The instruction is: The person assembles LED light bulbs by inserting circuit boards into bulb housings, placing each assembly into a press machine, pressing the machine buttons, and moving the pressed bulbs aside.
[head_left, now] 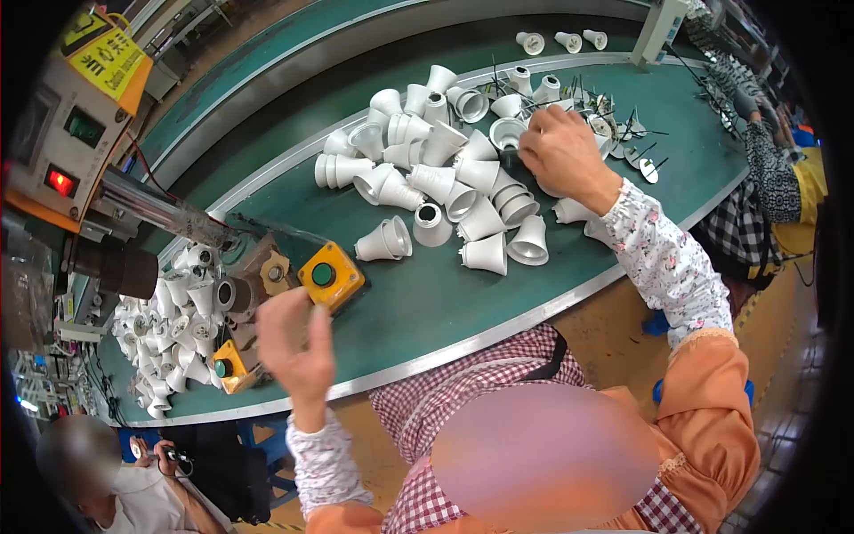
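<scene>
My right hand (565, 153) reaches into the pile at the back of the bench, its fingers bent and closed at the rim of a white cone-shaped bulb housing (508, 133). Its fingertips are partly hidden. My left hand (298, 343) is slightly blurred, with thumb and fingers apart and nothing visible in it. It is nearest to the press fixture (242, 294) and between two yellow button boxes, one with a green button (331, 276) and another (233, 365). Several more white housings (431, 181) lie loose and nested in the middle of the bench.
A press machine (62, 133) with a lit red switch stands at left. Beyond it lies a heap of white bulb parts (169, 329). Small discs with black wires (648, 169) lie at right. Other people sit at lower left and far right. The green bench (427, 303) has a metal edge.
</scene>
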A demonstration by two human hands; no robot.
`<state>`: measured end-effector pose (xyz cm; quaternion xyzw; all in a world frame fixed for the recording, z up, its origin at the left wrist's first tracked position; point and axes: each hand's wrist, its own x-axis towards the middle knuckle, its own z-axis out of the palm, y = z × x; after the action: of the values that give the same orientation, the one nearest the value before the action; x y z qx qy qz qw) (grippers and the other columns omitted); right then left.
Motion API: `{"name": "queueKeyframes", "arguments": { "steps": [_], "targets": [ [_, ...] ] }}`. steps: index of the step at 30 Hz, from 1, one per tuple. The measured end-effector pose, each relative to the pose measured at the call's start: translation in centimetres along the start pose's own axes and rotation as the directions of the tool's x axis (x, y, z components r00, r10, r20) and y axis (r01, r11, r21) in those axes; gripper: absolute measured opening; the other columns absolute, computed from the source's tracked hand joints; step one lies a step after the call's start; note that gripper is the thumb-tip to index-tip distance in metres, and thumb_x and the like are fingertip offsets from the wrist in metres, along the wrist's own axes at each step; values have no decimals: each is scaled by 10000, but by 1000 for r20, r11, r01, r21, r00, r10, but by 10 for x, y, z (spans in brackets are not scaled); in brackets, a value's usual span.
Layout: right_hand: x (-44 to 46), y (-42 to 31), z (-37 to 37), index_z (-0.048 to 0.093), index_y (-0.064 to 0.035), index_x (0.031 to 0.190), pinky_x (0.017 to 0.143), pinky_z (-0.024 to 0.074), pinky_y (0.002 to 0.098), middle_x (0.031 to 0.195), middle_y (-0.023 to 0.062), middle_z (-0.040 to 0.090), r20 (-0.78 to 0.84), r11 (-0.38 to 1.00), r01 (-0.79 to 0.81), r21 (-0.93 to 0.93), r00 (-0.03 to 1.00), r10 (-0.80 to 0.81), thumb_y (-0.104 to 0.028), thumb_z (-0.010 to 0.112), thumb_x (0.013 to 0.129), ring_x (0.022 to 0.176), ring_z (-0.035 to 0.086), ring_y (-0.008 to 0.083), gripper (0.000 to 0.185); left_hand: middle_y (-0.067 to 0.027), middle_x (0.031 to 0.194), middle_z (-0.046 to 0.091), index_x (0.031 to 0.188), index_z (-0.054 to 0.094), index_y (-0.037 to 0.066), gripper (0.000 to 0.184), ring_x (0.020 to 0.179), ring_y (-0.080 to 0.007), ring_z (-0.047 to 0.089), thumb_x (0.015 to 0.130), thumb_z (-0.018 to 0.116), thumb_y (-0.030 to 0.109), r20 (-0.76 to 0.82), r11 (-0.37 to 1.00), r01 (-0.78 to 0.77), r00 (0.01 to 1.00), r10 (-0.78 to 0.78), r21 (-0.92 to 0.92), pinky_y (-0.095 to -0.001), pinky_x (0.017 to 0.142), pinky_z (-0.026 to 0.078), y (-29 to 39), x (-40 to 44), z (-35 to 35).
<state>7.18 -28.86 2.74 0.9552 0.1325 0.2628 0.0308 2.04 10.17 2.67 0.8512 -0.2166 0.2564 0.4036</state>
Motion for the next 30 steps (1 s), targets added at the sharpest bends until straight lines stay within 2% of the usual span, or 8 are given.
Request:
{"name": "queueKeyframes", "arguments": {
  "steps": [5,7,9,13,16,18,26,30],
  "targets": [
    [16,-34,-39,699,-96,850,696,493,358,823,29,654,-439,867,265,422,896,-60,-66,725,704,794,606,218,151,-105,1048,603,1099,619,0,284,926,-187,601,816,633,3,203,828,269,960,-192,-491,-293,855,471,49,30,67],
    [13,-60,-46,708,-103,883,715,495,353,839,18,670,-505,731,380,566,861,-57,-54,745,681,816,615,213,211,-96,1117,589,1162,582,-11,297,984,-157,585,867,604,17,223,842,119,975,2,-526,-271,891,451,50,42,89],
    [8,-76,-50,715,-120,904,711,479,318,878,10,686,-530,680,466,567,837,-132,-92,776,647,821,612,198,265,-77,1138,594,1192,548,-24,296,1019,-134,566,912,587,65,471,415,424,882,12,-805,-266,919,434,64,41,90],
    [1,-93,-45,716,-117,901,700,468,311,881,2,675,-553,666,483,569,824,-125,-111,785,643,786,596,202,267,-56,1029,640,1172,552,-21,278,928,-138,605,951,558,147,502,140,492,864,48,-860,-248,847,459,53,20,93],
    [-5,-105,-46,716,-100,890,686,467,306,843,12,660,-442,555,386,736,896,-37,-91,782,656,761,586,205,242,-87,979,657,1171,548,-32,263,847,-141,627,929,534,71,427,665,367,901,-80,-650,-245,743,475,49,14,83],
    [-8,-113,-44,709,-69,862,649,463,294,794,39,641,-365,483,309,819,931,24,-53,758,694,738,579,198,176,-89,915,650,1180,543,-35,308,780,-133,617,880,538,33,313,827,231,947,-71,-513,-266,681,482,50,11,84],
    [-8,-119,-47,677,-38,847,639,456,308,767,48,614,-201,448,157,880,978,53,-32,730,731,724,564,201,128,-50,1088,594,1296,475,-35,450,1015,-113,540,925,558,206,478,278,494,869,-131,-823,-253,875,422,48,2,67],
    [-7,-117,-48,655,-46,840,642,455,318,764,54,588,-297,555,235,798,955,22,-2,707,723,728,547,222,134,-43,1091,585,1332,440,-42,507,1002,-117,540,938,583,244,405,385,436,900,-162,-813,-253,880,427,47,0,71]
  ]
}}
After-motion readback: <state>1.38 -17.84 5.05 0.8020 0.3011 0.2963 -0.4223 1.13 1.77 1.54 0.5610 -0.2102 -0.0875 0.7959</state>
